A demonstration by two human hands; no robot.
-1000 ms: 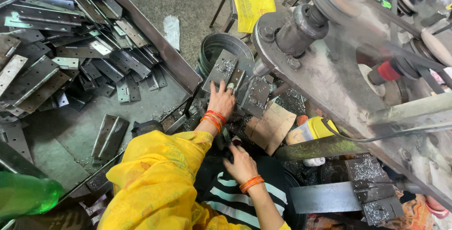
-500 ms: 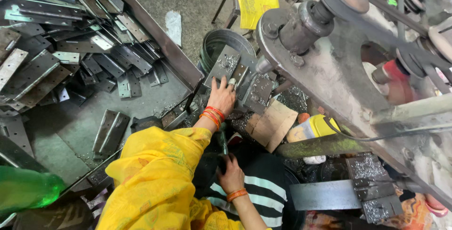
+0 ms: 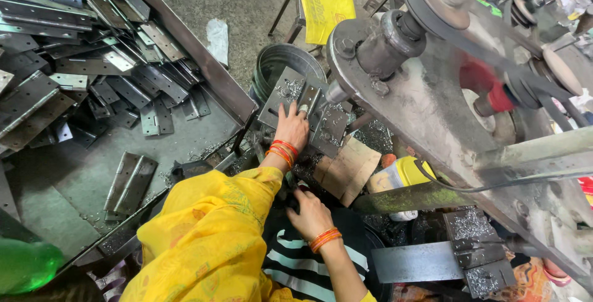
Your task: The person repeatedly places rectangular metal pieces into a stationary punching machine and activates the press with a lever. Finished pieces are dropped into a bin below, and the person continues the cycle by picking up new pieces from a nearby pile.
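My left hand (image 3: pixel 291 127) reaches forward in a yellow sleeve with orange bangles and presses an opened grey metal hinge (image 3: pixel 312 113) against the work rest. The hinge sits under the spindle tip (image 3: pixel 336 92) of a large grey machine (image 3: pixel 420 101), and metal shavings lie on the hinge leaves. My right hand (image 3: pixel 311 214) is low, near my lap over striped cloth. Its fingers curl round a dark lever handle (image 3: pixel 293 198), which is mostly hidden by the hand.
A long steel tray (image 3: pixel 216 85) on the left holds several loose hinges (image 3: pixel 92 73), and one folded hinge (image 3: pixel 130 181) lies nearer. Around the machine are a round metal bucket (image 3: pixel 278 64), a cardboard piece (image 3: pixel 347 169), a yellow bottle (image 3: pixel 398 175), a green bottle (image 3: pixel 25 266) and a yellow bag (image 3: pixel 322 2).
My right hand dropped toward my lap half a second ago and has now come slightly back up. My left hand has stayed on the hinge.
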